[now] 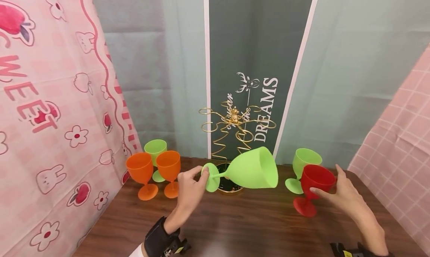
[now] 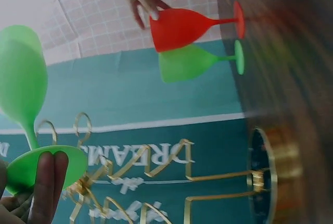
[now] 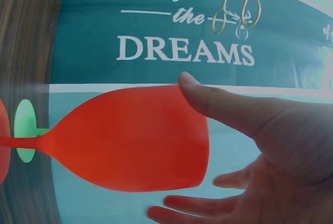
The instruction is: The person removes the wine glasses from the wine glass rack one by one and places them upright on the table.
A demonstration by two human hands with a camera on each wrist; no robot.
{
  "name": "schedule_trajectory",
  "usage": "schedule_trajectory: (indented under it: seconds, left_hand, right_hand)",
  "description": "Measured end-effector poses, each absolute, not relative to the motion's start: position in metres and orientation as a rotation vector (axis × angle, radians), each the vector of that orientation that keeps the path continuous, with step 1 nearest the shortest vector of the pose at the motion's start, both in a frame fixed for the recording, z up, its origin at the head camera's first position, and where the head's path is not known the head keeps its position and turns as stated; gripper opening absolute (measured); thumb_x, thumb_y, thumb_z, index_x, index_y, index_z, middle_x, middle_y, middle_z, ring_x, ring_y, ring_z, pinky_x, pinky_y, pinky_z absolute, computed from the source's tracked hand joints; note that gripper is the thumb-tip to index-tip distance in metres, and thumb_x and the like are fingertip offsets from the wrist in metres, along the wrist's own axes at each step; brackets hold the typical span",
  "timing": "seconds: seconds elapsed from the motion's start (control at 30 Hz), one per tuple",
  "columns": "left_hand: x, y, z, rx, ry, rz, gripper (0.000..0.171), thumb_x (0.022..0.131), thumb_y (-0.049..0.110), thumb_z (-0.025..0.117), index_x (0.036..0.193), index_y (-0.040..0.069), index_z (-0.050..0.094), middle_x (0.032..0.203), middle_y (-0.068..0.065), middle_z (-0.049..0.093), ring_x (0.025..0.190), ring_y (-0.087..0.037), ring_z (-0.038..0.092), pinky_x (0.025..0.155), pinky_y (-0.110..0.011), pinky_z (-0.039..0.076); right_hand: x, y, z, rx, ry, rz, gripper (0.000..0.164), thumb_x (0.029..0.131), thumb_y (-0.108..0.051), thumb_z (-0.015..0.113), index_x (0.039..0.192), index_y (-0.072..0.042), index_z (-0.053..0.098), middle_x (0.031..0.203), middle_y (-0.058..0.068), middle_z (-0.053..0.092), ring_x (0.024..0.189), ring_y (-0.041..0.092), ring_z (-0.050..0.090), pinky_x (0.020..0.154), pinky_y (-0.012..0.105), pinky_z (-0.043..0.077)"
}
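Note:
My left hand pinches the round foot of a light green goblet. That goblet is held tilted on its side above the table, its mouth facing right. On the right, a red goblet stands upright on the wood. My right hand is spread about its bowl with straight fingers, the thumb at the near side. In the right wrist view the thumb overlaps the rim of the red bowl, while the other fingers reach past its far side. Just behind the red goblet stands another green goblet, partly covered.
Two orange goblets, a left one and a right one, stand at the left with a green goblet behind them. A gold wire stand rises from a round gold-rimmed base at the table's back. Curtains hang around.

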State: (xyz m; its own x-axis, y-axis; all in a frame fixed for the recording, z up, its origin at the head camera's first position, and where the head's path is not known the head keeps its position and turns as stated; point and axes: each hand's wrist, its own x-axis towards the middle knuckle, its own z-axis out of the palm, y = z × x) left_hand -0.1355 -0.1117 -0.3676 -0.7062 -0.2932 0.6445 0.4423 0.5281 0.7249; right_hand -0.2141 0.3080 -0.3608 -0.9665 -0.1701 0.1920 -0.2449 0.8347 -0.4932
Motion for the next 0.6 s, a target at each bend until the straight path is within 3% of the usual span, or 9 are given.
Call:
schedule_trajectory:
  seconds: [0.17,0.3,0.4,0.5,0.53,0.6]
  left_hand:
    - [-0.138,-0.128,-0.384,-0.009,-2.061,-1.34,0.019,0.095,0.01,0.068,0.079,0.013,0.078,0.059,0.002,0.065,0.051,-0.003,0.05,0.053,-0.019,0.038]
    - [-0.143,-0.139,-0.392,0.02,-2.07,-1.442,0.022,0.096,0.01,0.067,0.078,0.011,0.078,0.055,-0.001,0.061,0.046,-0.005,0.046,0.049,-0.02,0.036]
    - [-0.146,-0.146,-0.395,0.032,-2.07,-1.494,0.023,0.097,0.011,0.066,0.077,0.01,0.078,0.055,-0.002,0.062,0.046,-0.004,0.045,0.048,-0.02,0.036]
    - [-0.149,-0.149,-0.398,0.029,-2.086,-1.539,0.023,0.097,0.012,0.066,0.077,0.009,0.078,0.057,-0.002,0.062,0.05,-0.004,0.046,0.051,-0.019,0.038]
    - [-0.15,-0.15,-0.399,0.025,-2.094,-1.563,0.023,0.096,0.012,0.066,0.077,0.008,0.078,0.058,-0.001,0.061,0.051,-0.004,0.047,0.051,-0.019,0.038]
    - [-0.151,-0.151,-0.402,0.019,-2.11,-1.62,0.024,0.097,0.012,0.066,0.076,0.006,0.077,0.059,0.0,0.06,0.053,-0.004,0.048,0.053,-0.019,0.038]
  right_hand:
    - [-0.203,0.293,-0.355,0.267,-2.681,0.784,0.115,0.091,-0.038,0.077,0.158,0.012,-0.001,0.143,0.048,0.031,0.127,0.062,0.032,0.095,0.077,0.034]
    - [-0.191,0.266,-0.351,0.281,-2.445,0.929,0.115,0.086,-0.022,0.083,0.162,0.003,0.0,0.161,0.039,0.015,0.144,0.06,0.02,0.113,0.075,0.022]
    - [-0.182,0.238,-0.349,0.322,-2.323,1.109,0.125,0.079,-0.01,0.088,0.165,-0.014,-0.003,0.171,0.02,0.007,0.156,0.047,0.015,0.127,0.038,0.025]
    - [-0.172,0.21,-0.35,0.383,-2.292,1.261,0.136,0.074,-0.006,0.091,0.164,-0.031,-0.007,0.174,0.003,0.004,0.158,0.033,0.019,0.112,0.004,0.028]
    - [-0.17,0.201,-0.351,0.415,-2.287,1.305,0.139,0.072,-0.004,0.092,0.163,-0.035,-0.008,0.174,-0.001,0.003,0.158,0.032,0.021,0.104,-0.003,0.026]
    - [-0.166,0.184,-0.355,0.491,-2.292,1.355,0.144,0.069,-0.003,0.094,0.162,-0.037,-0.011,0.174,-0.005,0.002,0.156,0.034,0.026,0.102,-0.002,0.031]
